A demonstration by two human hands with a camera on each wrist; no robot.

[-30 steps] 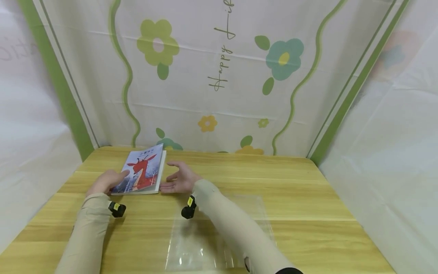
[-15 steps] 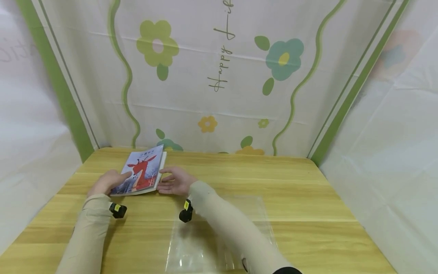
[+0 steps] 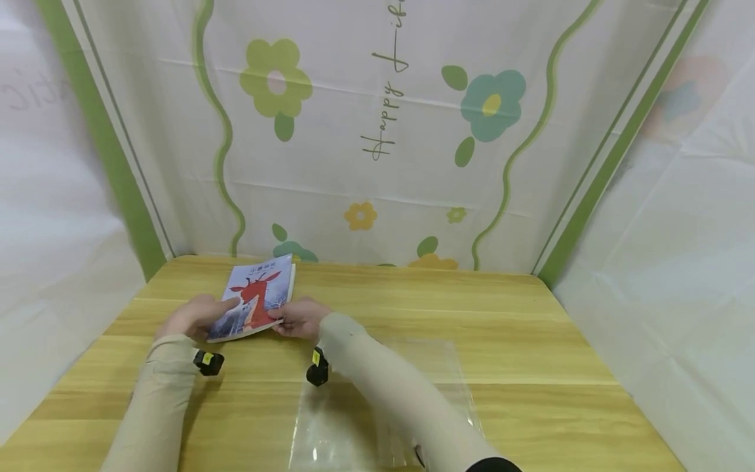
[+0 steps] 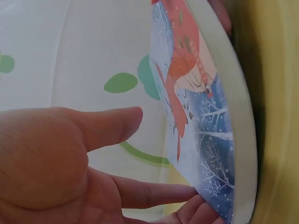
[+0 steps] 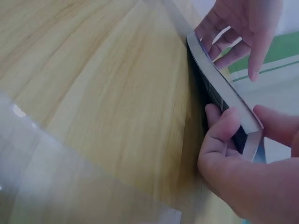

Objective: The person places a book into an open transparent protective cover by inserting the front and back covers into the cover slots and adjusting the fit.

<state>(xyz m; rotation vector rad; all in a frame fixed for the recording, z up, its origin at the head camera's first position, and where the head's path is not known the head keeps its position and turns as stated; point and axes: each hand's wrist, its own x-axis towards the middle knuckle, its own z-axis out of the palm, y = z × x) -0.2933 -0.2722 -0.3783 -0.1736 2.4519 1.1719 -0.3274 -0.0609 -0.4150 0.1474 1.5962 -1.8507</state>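
Observation:
A paperback book (image 3: 256, 295) with a red giraffe-like animal on its cover is at the back left of the table. My right hand (image 3: 302, 318) pinches its right edge, thumb over the cover and curled fingers beneath, as the right wrist view shows on the book's underside (image 5: 212, 91). At the opposite edge is my left hand (image 3: 194, 314). Its thumb (image 4: 114, 126) stands off the cover, and its extended fingers (image 4: 154, 193) touch the book's side. The page block (image 4: 240, 121) bows slightly, with shadow on the wood below it.
A clear plastic sheet or bag (image 3: 348, 426) lies flat on the wooden table (image 3: 548, 393), partly under the right forearm. Patterned white cloth (image 3: 377, 177) hangs behind the table and along both sides.
My right hand has moved left from beside the book and now pinches its right edge. The book has shifted slightly right and toward me. My left hand has followed at its left edge.

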